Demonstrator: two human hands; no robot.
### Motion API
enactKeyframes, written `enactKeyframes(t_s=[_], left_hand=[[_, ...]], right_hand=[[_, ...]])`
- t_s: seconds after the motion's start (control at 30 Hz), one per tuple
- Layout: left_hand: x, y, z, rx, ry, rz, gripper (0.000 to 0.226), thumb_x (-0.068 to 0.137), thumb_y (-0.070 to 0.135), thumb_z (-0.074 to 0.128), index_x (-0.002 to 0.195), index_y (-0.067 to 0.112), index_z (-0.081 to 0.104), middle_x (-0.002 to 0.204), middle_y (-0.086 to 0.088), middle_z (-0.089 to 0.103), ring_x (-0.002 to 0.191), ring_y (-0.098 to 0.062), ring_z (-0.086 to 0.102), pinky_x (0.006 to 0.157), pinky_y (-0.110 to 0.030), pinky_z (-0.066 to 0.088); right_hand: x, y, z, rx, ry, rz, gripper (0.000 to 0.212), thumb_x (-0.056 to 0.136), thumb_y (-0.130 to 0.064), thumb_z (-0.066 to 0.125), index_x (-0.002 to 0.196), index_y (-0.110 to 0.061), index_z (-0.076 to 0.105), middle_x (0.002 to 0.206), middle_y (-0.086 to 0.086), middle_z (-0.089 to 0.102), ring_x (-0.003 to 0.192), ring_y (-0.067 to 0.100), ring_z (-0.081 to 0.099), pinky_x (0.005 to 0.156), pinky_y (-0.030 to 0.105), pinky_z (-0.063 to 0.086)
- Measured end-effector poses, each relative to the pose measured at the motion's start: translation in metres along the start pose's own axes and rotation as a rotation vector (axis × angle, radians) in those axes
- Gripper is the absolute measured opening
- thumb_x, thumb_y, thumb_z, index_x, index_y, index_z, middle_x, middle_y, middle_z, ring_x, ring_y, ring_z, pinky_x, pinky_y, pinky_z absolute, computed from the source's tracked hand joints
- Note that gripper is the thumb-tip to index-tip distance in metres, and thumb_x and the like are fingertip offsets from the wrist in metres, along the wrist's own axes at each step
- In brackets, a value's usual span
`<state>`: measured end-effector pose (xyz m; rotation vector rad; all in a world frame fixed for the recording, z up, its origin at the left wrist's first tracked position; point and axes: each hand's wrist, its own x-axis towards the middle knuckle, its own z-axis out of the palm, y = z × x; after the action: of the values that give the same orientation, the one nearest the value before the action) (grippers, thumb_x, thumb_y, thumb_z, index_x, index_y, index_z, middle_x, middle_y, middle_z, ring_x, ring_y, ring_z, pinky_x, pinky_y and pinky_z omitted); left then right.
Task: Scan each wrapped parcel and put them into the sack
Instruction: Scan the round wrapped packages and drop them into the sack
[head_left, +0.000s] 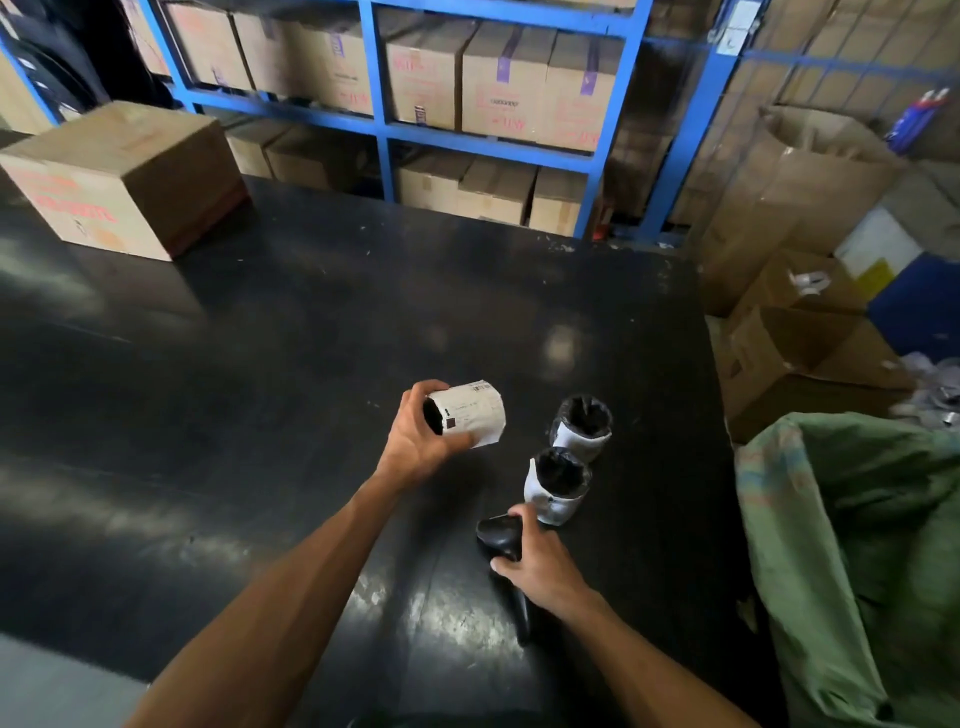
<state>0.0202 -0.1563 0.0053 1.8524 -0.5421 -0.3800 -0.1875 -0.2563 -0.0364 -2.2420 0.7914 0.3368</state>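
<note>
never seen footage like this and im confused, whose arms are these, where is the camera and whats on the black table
There is no machine here. The one picture comes from a wide-angle camera worn on a person's head, looking forward and down, so the two arms reaching in from the bottom are the wearer's own.

The left hand has its grip around a wrapped parcel, a roll lying sideways with a white label facing up. The right hand holds a black handheld scanner.

On the black table two more wrapped parcels stand side by side next to the scanner, and a cardboard box sits at the far left. The green sack hangs open beside the table on the right. Blue shelves of cartons stand behind.
</note>
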Motion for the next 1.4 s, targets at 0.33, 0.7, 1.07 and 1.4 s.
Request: enactKeyframes(t_s=[0.33, 0.7, 1.07, 1.4], left_hand=[[-0.024, 0.041, 0.051, -0.078, 0.025, -0.018, 0.075, 0.051, 0.047, 0.093, 0.113, 0.038, 0.051, 0.113, -0.002, 0.064, 0.1, -0.018, 0.066, 0.082, -0.046, 0.059], [-0.057, 0.135, 0.247, -0.117, -0.325, 0.202, 0.089, 0.063, 0.03, 0.092, 0.135, 0.03, 0.039, 0.135, 0.004, 0.047, 0.123, -0.01, 0.054, 0.097, -0.031, 0.053], [-0.063, 0.169, 0.462, 0.375, -0.546, 0.239, 0.096, 0.09, 0.054, 0.048, 0.159, 0.008, -0.001, 0.163, -0.022, 0.004, 0.15, -0.042, 0.01, 0.12, -0.054, 0.019], [-0.028, 0.172, 0.536, 1.003, -0.383, 0.121, 0.08, 0.096, 0.044, 0.055, 0.147, -0.014, 0.034, 0.139, -0.044, 0.043, 0.087, -0.039, 0.072, 0.057, -0.034, 0.059]], right_hand=[[-0.01, -0.002, -0.106, 0.42, 0.134, 0.053, 0.047, 0.083, -0.051, 0.066, 0.126, -0.036, 0.055, 0.102, 0.001, 0.077, 0.088, 0.022, 0.077, 0.083, 0.047, 0.062], [-0.041, 0.095, -0.228, 1.038, 0.438, 0.164, 0.094, 0.083, -0.033, 0.083, 0.153, -0.035, 0.019, 0.137, 0.0, 0.049, 0.104, 0.014, 0.061, 0.057, 0.022, 0.057], [-0.082, 0.349, -0.327, 0.641, 0.654, 0.381, 0.113, 0.073, -0.028, 0.091, 0.16, -0.031, 0.018, 0.157, 0.004, 0.039, 0.138, 0.029, 0.045, 0.105, 0.042, 0.042], [-0.028, 0.484, -0.3, 0.147, 0.219, 0.486, 0.119, 0.081, -0.034, 0.084, 0.163, -0.027, -0.001, 0.165, 0.018, 0.022, 0.148, 0.039, 0.031, 0.118, 0.048, 0.029]])
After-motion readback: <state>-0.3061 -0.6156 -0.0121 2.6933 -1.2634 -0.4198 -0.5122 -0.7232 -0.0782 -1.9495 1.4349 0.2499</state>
